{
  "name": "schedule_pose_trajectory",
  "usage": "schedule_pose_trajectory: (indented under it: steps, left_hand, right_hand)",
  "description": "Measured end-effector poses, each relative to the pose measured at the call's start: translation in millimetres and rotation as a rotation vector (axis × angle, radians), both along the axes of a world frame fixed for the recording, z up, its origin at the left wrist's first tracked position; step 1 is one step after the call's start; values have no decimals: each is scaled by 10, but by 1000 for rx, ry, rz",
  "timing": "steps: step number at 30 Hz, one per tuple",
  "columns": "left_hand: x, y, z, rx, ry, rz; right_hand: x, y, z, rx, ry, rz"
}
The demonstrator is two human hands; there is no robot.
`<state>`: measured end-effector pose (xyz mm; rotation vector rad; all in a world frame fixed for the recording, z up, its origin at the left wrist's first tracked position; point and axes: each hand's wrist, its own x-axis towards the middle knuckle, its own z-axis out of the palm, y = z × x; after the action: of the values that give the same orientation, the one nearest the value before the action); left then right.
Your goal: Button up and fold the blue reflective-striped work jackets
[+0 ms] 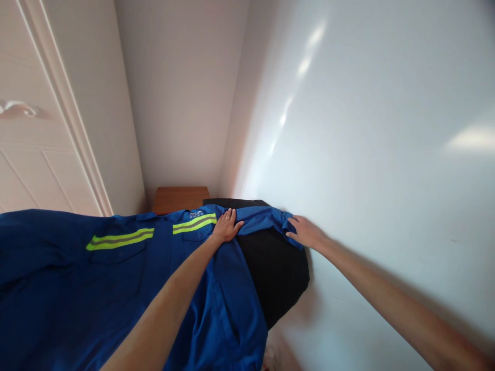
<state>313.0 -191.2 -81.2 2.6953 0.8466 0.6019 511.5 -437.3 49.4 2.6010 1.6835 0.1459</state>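
Observation:
A blue work jacket [127,288] with yellow-green reflective strips lies spread out, its collar toward the back. My left hand [226,226] rests flat on its right shoulder, fingers stretched out, a ring on one of them. One sleeve [259,219] extends to the right across a black surface [274,273]. At the end of that sleeve my right hand [305,233] has its fingers closed on the cuff, close to the wall. The fingertips are partly hidden in the cloth.
A shiny white wall [386,154] rises directly on the right, along the black surface. Behind the jacket stands a small brown wooden top [181,196] in the corner. A white cabinet [50,154] with an ornate handle [17,108] stands at the left.

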Motion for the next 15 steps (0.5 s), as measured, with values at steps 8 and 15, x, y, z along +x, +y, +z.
schedule_pose_trajectory:
  steps: [8, 15]
  left_hand:
    - [-62, -15, 85, 29, -101, -6]
    - [4, -849, 742, -153, -473, -154]
  right_hand:
    - [126, -30, 497, 381, 269, -214]
    - [26, -56, 659, 530, 555, -202]
